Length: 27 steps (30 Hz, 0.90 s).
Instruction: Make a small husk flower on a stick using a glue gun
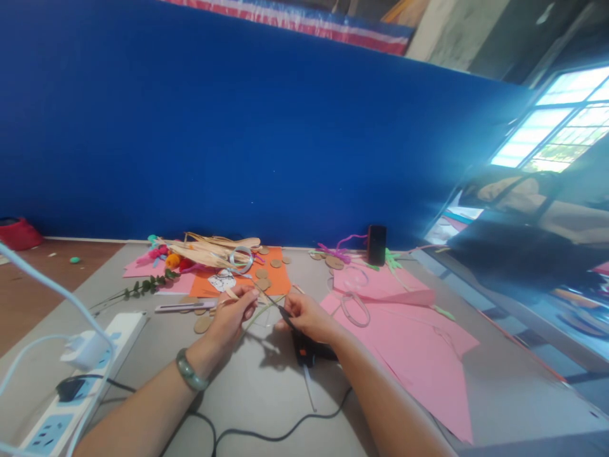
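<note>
Roughly: power strip [95, 374] far left. Left hand [233, 315] fingers pinch a thin green stem [269, 308], long axis diagonal, low-left to up-right, just over the grey table [247, 387]. Right hand [309, 317] fingers are wrapped on a black glue gun [309, 350], nozzle pointing up-left at stem.

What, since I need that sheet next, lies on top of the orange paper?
Brown discs, a tape ring, a white printed scrap and pale wooden strips lie on the orange paper. The left hand, pinching a green stem, covers its near edge; anything there is hidden.

No legible text, label, brand or number anywhere
</note>
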Each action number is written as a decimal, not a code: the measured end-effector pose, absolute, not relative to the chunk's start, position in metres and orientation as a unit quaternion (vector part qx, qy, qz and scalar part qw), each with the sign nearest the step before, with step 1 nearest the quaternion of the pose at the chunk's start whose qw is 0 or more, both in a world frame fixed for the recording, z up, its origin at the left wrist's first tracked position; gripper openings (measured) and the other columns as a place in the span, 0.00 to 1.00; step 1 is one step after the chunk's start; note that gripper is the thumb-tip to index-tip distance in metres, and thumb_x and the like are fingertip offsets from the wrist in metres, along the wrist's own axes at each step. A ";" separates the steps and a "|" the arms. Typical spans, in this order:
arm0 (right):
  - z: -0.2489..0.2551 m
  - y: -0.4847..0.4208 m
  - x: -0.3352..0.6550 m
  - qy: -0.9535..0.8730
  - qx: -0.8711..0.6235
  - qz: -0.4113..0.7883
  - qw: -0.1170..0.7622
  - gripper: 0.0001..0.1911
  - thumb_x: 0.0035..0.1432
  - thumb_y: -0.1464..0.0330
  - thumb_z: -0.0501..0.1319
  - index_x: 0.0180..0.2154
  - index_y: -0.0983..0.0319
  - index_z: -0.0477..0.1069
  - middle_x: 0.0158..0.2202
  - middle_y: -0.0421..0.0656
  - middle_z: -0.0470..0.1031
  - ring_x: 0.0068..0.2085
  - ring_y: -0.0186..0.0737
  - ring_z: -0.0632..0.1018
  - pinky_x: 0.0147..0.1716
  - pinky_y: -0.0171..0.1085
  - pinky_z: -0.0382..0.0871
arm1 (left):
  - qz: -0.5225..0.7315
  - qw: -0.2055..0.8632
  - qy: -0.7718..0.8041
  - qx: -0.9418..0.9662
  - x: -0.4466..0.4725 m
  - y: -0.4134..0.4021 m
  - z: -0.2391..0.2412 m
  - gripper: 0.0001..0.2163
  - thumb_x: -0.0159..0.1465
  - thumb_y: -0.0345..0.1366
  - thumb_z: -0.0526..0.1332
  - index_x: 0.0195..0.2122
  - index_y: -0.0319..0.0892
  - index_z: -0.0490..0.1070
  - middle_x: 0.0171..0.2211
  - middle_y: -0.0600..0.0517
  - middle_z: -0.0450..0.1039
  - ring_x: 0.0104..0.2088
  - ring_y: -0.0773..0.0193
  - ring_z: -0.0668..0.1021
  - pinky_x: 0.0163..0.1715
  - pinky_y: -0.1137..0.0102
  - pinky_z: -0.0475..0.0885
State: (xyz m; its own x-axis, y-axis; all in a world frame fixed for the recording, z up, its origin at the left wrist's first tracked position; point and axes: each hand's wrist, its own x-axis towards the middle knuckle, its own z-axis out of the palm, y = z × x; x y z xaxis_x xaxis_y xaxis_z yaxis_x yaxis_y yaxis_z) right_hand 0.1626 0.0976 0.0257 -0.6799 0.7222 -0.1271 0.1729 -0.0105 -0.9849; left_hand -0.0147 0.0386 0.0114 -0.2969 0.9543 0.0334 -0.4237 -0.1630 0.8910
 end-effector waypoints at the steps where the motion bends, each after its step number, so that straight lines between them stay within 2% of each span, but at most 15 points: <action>1: 0.025 0.098 0.162 -0.669 -0.335 0.626 0.220 0.31 0.32 0.55 0.75 0.23 0.60 0.54 0.17 0.29 0.59 0.19 0.25 0.60 0.20 0.29 0.51 | 0.690 0.500 0.413 0.321 -0.015 0.039 0.011 0.10 0.52 0.39 0.69 0.23 0.40 0.69 0.17 0.57 0.65 0.16 0.76 0.61 0.15 0.78 0.52; 14: 0.028 0.097 0.164 -0.719 -0.328 0.581 0.196 0.27 0.39 0.54 0.71 0.25 0.59 0.55 0.21 0.31 0.59 0.22 0.28 0.60 0.22 0.30 0.52 | 0.683 0.501 0.415 0.332 -0.015 0.037 0.013 0.10 0.53 0.38 0.68 0.23 0.40 0.69 0.17 0.58 0.65 0.16 0.76 0.61 0.17 0.78 0.53; 16: 0.026 0.103 0.167 -0.733 -0.378 0.522 0.217 0.26 0.42 0.53 0.69 0.25 0.59 0.55 0.20 0.31 0.59 0.22 0.29 0.60 0.22 0.31 0.51 | 0.678 0.504 0.414 0.339 -0.015 0.036 0.013 0.10 0.54 0.39 0.68 0.23 0.40 0.69 0.17 0.58 0.65 0.16 0.75 0.61 0.17 0.77 0.53; 18: 0.025 0.112 0.173 -0.755 -0.470 0.394 0.231 0.22 0.46 0.55 0.67 0.25 0.59 0.57 0.20 0.33 0.61 0.22 0.31 0.62 0.23 0.32 0.50 | 0.671 0.506 0.419 0.345 -0.014 0.036 0.013 0.10 0.54 0.39 0.67 0.24 0.40 0.69 0.17 0.58 0.64 0.17 0.75 0.61 0.17 0.77 0.52; 20: 0.026 0.121 0.183 -0.764 -0.573 0.225 0.194 0.17 0.48 0.58 0.66 0.25 0.60 0.61 0.20 0.36 0.64 0.24 0.34 0.65 0.24 0.33 0.48 | 0.667 0.505 0.427 0.343 -0.013 0.035 0.012 0.10 0.54 0.40 0.68 0.25 0.40 0.70 0.17 0.58 0.64 0.17 0.74 0.61 0.17 0.77 0.52; 22: 0.028 0.130 0.193 -0.760 -0.622 0.122 0.146 0.11 0.50 0.62 0.65 0.28 0.60 0.64 0.22 0.39 0.68 0.26 0.37 0.68 0.25 0.34 0.48 | 0.665 0.504 0.427 0.348 -0.012 0.034 0.011 0.10 0.53 0.40 0.68 0.26 0.40 0.70 0.17 0.58 0.64 0.17 0.74 0.61 0.17 0.77 0.52; 27: 0.027 0.141 0.212 -0.759 -0.638 0.084 0.096 0.06 0.49 0.68 0.64 0.32 0.61 0.70 0.28 0.45 0.75 0.30 0.42 0.74 0.26 0.35 0.51 | 0.652 0.496 0.431 0.379 -0.007 0.033 0.008 0.09 0.56 0.39 0.67 0.27 0.40 0.71 0.19 0.57 0.64 0.19 0.73 0.63 0.19 0.77 0.55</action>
State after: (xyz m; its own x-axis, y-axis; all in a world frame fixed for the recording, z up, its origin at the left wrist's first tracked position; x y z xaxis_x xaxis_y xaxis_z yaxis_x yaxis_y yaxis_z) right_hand 0.2115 0.1410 0.0272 -0.1667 0.9853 0.0385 0.9529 0.1710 -0.2505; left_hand -0.0068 0.0335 0.0078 -0.2210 0.9729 0.0681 -0.3194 -0.1382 0.9375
